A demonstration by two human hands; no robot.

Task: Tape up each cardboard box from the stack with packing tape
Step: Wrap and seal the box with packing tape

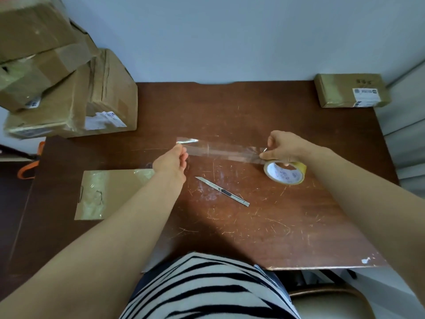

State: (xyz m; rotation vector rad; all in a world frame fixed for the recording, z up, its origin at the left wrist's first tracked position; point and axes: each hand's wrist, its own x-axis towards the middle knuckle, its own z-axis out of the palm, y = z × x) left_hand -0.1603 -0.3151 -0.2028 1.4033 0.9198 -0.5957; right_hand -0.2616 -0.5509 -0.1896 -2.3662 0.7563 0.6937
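- A person in a black-and-white striped top (pixel 207 288) sat at a scratched brown wooden table (pixel 264 226), both bare arms reaching forward.
- The left hand (pixel 171 161) pinched the free end of a strip of clear tape (pixel 220 150), fingers curled round it.
- The strip stretched level above the table, across to the right hand (pixel 282 147).
- The right hand gripped the roll of packing tape (pixel 285 172) from above, thumb and forefinger nipping the strip where it left the roll.
- The roll had a yellow edge and a white printed core, and stood tilted at the table's right of centre. Whether it touched the wood could not be told.
- A slim metal utility knife (pixel 222 191) lay on the table between the hands, nearer the person, blade pointing away to the left.
- A flat cardboard box (pixel 103 196), glossy with tape, lay on the table under the left forearm.
- A stack of cardboard boxes (pixel 69 88) stood at the far left corner.
- One small labelled box (pixel 351 90) sat alone at the far right corner.
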